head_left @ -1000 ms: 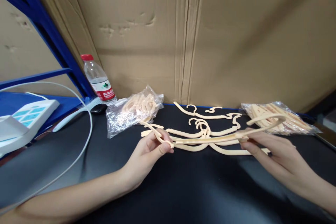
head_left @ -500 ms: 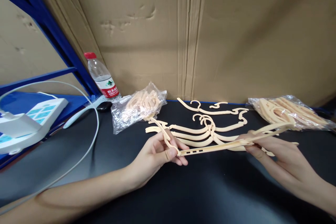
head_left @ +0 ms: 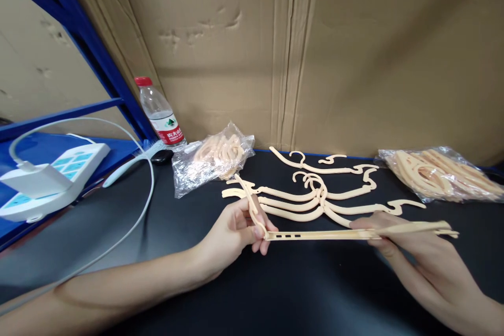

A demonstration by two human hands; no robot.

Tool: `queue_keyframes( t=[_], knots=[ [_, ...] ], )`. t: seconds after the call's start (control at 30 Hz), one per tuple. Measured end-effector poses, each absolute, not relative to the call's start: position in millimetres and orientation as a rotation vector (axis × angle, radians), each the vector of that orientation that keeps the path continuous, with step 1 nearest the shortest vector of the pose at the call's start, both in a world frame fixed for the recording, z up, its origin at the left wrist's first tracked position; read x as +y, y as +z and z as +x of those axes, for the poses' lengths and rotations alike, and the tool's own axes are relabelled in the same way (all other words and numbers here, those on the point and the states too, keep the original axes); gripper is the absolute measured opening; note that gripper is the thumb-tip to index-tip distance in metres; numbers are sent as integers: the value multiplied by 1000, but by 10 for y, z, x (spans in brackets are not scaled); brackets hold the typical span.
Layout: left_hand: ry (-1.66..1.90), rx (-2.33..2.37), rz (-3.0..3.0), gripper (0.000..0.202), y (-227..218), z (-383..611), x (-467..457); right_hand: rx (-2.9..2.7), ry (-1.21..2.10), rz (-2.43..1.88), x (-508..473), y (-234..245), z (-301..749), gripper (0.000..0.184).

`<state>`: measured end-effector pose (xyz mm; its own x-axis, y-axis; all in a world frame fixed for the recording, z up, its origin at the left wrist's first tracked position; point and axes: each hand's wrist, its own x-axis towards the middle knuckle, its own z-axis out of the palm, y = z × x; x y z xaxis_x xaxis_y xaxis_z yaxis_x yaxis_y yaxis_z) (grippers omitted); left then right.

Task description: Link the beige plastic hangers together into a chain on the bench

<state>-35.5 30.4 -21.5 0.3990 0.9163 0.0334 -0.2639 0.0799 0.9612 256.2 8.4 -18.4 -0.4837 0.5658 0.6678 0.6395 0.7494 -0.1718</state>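
A beige plastic folding hanger point(head_left: 323, 234) is stretched between my hands above the black table, its slotted bar turned toward me. My left hand point(head_left: 240, 226) pinches its left end, where a curved piece rises past the thumb. Around its right part my right hand point(head_left: 417, 252) is closed, with the far arm of the hanger reaching out beyond the knuckles. Just behind lie several more beige hangers point(head_left: 291, 215), overlapping, with their hooks near the middle. One hanger point(head_left: 315, 169) rests apart at the back beside a small loose curved piece point(head_left: 333, 159).
Clear plastic bags of beige parts lie at the back left point(head_left: 212, 157) and right point(head_left: 441, 173). At the left are a water bottle point(head_left: 161, 121), a light-blue handled object point(head_left: 132, 164), a power strip point(head_left: 71, 168) and a looping cable point(head_left: 151, 189). Cardboard point(head_left: 220, 52) stands behind.
The right part of the hanger has swung down to lie nearly level in my right hand. My left hand keeps its pinch. The whole view has shifted slightly.
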Motion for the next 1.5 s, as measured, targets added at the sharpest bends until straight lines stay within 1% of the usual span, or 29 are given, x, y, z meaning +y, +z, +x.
queue_keyframes(
  t=[0.17,0.3,0.4,0.57,0.67,0.73,0.8,0.93,0.97,1.03,1.1,1.17,1.27,1.37,1.5],
  knots=[
    [1148,728,1197,28,-225,-322,295,-2160,-149,-950,-3,-202,2473,12],
    [1213,739,1146,24,-235,-311,273,-2087,-164,-1077,-53,-243,2459,17],
    [1226,720,1090,21,-240,-305,234,-2066,-86,-1155,-57,-265,2490,20],
    [1158,855,985,16,-223,-280,131,-1987,114,-1265,37,-267,2558,21],
    [1007,933,1012,19,-219,-258,38,-1982,175,-1253,121,-271,2581,20],
    [871,923,1129,22,-210,-250,-33,-1999,222,-1247,169,-287,2587,18],
    [766,903,1386,23,-186,-255,-95,-2022,231,-1240,203,-315,2586,17],
    [644,708,2184,11,-116,-304,-130,-2132,222,-1216,232,-392,2564,15],
    [604,680,2345,15,-109,-318,-122,-2159,221,-1213,233,-412,2557,15],
    [492,738,2568,33,-121,-339,-97,-2192,199,-1209,233,-447,2544,16],
    [353,850,2679,52,-158,-351,-72,-2208,167,-1214,236,-471,2537,18],
    [248,919,2711,66,-199,-357,-51,-2228,157,-1212,242,-483,2535,19],
    [208,955,2692,71,-232,-366,-21,-2252,109,-1197,253,-490,2537,22],
    [212,1011,2664,75,-238,-375,17,-2271,-22,-1232,260,-517,2543,28],
    [180,1082,2667,78,-258,-388,79,-2364,-177,-1378,288,-600,2565,51]
  ],
)
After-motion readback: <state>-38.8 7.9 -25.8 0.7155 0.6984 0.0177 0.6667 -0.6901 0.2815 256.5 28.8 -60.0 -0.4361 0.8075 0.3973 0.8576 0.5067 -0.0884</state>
